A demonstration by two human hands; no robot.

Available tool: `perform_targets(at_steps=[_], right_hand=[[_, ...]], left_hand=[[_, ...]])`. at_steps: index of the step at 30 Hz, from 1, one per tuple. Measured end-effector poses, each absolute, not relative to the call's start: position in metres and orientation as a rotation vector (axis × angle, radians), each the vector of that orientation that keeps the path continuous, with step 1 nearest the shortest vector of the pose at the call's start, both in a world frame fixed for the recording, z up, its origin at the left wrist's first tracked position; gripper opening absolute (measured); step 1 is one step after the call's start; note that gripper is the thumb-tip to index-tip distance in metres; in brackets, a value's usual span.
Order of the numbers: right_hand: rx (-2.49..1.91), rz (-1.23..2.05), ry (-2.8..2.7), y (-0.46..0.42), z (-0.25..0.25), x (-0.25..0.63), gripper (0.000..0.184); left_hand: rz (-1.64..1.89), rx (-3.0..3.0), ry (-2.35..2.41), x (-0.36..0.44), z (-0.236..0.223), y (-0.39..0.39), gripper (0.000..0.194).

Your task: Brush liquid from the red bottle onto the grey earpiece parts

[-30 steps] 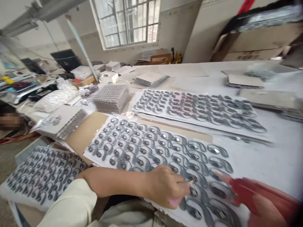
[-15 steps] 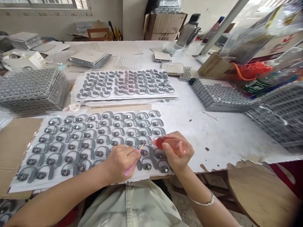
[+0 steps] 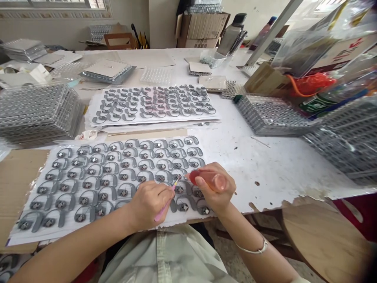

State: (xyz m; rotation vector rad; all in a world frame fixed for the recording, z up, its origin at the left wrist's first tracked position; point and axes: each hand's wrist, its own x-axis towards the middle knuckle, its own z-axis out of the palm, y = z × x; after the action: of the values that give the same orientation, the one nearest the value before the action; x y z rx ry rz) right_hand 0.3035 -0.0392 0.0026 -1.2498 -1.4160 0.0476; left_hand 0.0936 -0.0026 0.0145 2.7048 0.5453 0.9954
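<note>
Left hand: fingers closed together around a pink-handled pick; grip firm by appearance, thin tip angled up and right.
Right hand: fingers wrapped around a red translucent squeeze bulb, its narrow end pointing left, just beside the pick tip.
Position: both hands over the lower right of a white backing sheet, which carries rows of grey hook-shaped parts; the pick tip sits just above 1 part. Whether it touches cannot be told.
Surroundings: a 2nd loaded sheet lies beyond; stacked clear trays stand left.
Risk 1: a slip of the fine tip could scratch or shift the part beneath it.
Risk 2: too hard a squeeze could spill the bulb's contents, which cannot be seen, onto neighbouring parts.
Risk 3: the left forearm, low over the sheet's lower edge, could drag the sheet if it presses down.
</note>
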Motion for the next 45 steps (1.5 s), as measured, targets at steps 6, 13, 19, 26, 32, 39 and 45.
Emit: perform_targets(at_steps=[6,13,19,26,32,39,45], right_hand=[[-1.239,0.04,-1.46,-0.0394,0.0017,0.3034,0.019],[-1.165,-0.011,-1.513,-0.0391,0.0029,0.3026,0.021],[-1.158,-0.015,-1.554,-0.0417,0.0036,0.3043,0.019],[-1.145,-0.039,-1.575,-0.0415,0.0023,0.3044,0.02],[-1.157,-0.047,-1.592,-0.0443,0.0018,0.3045,0.019],[-1.114,-0.047,-1.567,-0.0437,0.0013,0.305,0.02],[-1.148,-0.022,-1.555,-0.0424,0.0012,0.3046,0.02]], left_hand=[[0.945,2.734,0.568,0.0933,0.0124,-0.0029,0.018],[0.924,2.737,0.57,0.0931,0.0124,-0.0025,0.018],[0.88,2.707,0.564,0.0936,0.016,-0.0016,0.018],[0.874,2.622,0.596,0.0934,0.0146,0.0002,0.016],[0.846,2.545,0.592,0.0914,0.0169,0.001,0.013],[0.83,2.497,0.595,0.0899,0.0173,0.0026,0.014],[0.861,2.487,0.551,0.0895,0.0162,0.0038,0.015]])
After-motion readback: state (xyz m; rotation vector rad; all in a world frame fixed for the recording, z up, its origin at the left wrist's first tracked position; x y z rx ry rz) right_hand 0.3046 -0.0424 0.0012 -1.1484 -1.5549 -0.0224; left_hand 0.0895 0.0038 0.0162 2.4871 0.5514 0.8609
